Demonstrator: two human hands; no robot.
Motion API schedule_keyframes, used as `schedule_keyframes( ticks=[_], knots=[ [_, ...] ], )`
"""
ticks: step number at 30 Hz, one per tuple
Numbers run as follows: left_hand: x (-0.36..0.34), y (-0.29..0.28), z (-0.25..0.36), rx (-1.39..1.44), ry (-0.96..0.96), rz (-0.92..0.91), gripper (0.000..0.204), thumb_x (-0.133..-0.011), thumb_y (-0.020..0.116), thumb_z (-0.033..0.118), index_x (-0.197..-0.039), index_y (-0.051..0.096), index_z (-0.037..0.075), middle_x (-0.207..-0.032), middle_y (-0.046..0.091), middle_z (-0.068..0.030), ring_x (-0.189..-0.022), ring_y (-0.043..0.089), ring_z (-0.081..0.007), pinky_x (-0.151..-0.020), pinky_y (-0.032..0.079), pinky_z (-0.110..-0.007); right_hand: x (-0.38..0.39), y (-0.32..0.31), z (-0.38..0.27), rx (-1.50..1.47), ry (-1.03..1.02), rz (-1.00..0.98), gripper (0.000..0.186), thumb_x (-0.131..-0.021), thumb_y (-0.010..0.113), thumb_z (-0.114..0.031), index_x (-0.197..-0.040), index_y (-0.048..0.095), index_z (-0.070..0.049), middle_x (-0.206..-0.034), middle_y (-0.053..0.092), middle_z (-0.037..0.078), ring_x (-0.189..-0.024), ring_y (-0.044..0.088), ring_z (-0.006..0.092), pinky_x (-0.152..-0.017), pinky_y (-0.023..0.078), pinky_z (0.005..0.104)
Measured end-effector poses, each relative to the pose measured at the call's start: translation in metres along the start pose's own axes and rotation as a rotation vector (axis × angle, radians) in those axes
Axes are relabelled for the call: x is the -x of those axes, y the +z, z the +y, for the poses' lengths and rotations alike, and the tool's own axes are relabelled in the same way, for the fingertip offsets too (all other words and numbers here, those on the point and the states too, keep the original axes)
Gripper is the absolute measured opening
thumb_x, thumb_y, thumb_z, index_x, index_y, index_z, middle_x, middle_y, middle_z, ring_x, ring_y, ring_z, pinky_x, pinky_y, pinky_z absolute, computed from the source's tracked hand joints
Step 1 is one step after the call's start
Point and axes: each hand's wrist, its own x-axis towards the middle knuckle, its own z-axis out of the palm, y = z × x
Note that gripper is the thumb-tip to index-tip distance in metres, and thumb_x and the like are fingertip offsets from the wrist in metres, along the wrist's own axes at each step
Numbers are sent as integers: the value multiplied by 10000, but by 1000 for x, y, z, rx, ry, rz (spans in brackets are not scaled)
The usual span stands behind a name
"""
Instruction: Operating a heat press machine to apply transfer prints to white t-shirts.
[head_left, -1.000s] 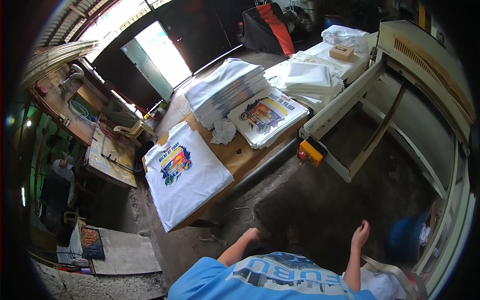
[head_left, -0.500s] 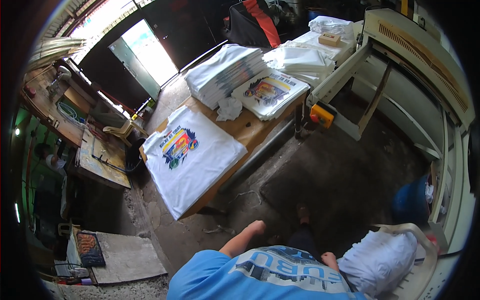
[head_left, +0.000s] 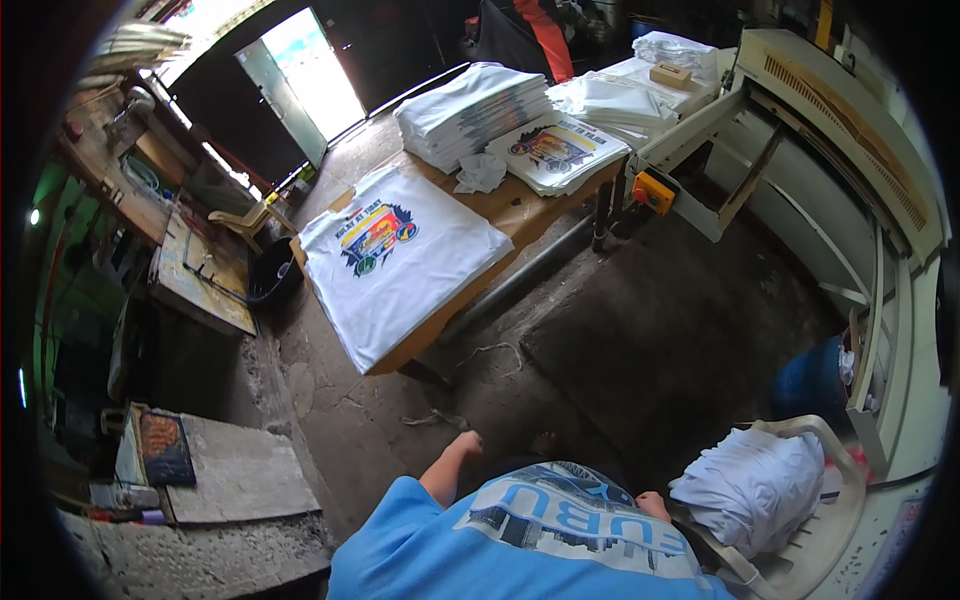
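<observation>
My left hand, loosely closed with nothing visible in it, hangs over the floor below the wooden table. My right hand is curled at my right side beside a bundle of white cloth on a plastic chair; whether it holds anything is hidden. A printed white shirt pile lies on the table's near end. Behind it are a tall folded shirt stack, a crumpled white cloth and a stack of printed white pieces.
A cream press machine with an orange-and-red switch box stands at right, above a blue drum. A workbench, chair and concrete slab are at left. An open doorway is at the back.
My right hand has dropped from raised beside the machine to my side. More of the chair with the cloth bundle shows. The table appears higher in the view, and my left hand has moved slightly leftward.
</observation>
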Motion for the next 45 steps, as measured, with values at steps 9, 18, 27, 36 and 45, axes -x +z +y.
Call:
schedule_keyframes(
  ticks=[9,18,27,36,45],
  knots=[
    [-6,18,190,-129,333,20,158,-635,515,112,-718,628,37,-761,602,-167,-734,585,-316,-655,467,-384,-34,-18,49,-305,-240,108,162,-785,492,-136,-888,580,-48,-688,591,58,-481,547,130,-408,438,268],
    [72,93,536,216,1157,-145,222,-660,561,216,-764,586,22,-748,592,-165,-694,569,-317,-616,446,-376,5,-41,100,277,-411,231,241,-718,496,-203,-855,613,-43,-854,606,158,-817,578,307,-737,454,356],
    [133,198,535,-403,1238,-856,541,-825,332,475,-881,603,10,-901,585,-206,-864,532,-363,-769,396,-417,73,-48,87,152,-398,163,261,-780,478,-206,-973,585,-66,-935,590,159,-899,563,288,-746,451,370],
    [143,192,541,-388,1173,-799,576,-808,325,473,-882,599,-28,-897,590,-213,-882,535,-360,-787,380,-424,82,-39,59,476,-790,-250,293,-787,489,-239,-1007,575,-63,-978,583,157,-917,561,276,-755,450,368],
    [124,154,521,-309,1051,-699,568,-807,326,477,-886,603,-13,-899,594,-199,-869,535,-363,-780,383,-423,75,-35,33,458,-921,-291,286,-786,485,-232,-997,578,-63,-964,586,158,-906,563,282,-753,452,367]
  ],
)
